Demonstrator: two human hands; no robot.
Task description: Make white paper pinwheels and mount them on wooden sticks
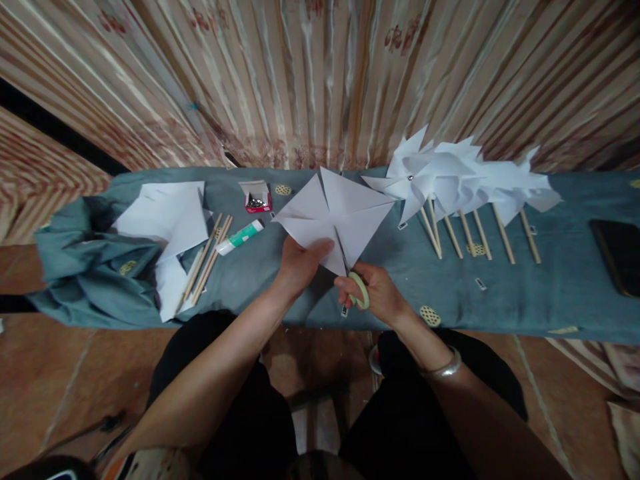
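Observation:
A white square of paper (357, 217) is held up in front of me, turned so that its corners point away, near and to the sides. Slits run from its corners toward the middle. My left hand (303, 263) pinches it at the near left side, thumb on top and fingers underneath. In my right hand (375, 288) are scissors (361, 291) with pale green handles. Their blades lie at the near corner, along a slit in the paper. The hand covers part of the handles.
Finished paper pinwheels (440, 177) on wooden sticks lie to the right, a dark phone (617, 253) beyond. To the left are a red box of metal pins (258, 200), a glue tube (240, 238), loose sticks (213, 260) and white paper sheets (173, 213). A curtain (310, 80) hangs behind.

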